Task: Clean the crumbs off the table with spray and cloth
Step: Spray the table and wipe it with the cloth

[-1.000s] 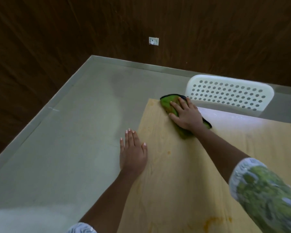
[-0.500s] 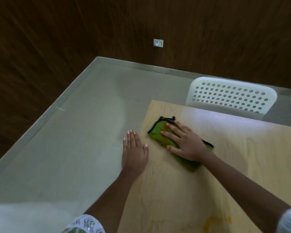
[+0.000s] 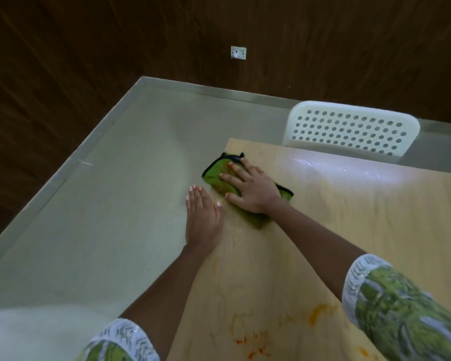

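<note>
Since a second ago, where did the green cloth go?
The right hand pressed flat on the green cloth slid it from the table's far corner by the white chair toward the left edge. The left hand stayed cupped at that edge. Orange stains remain nearer.

Green cloth on wooden table

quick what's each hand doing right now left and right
Left hand: open, flat at the table edge, holding nothing.
Right hand: open, fingers spread, pressing the green cloth onto the table.
</note>
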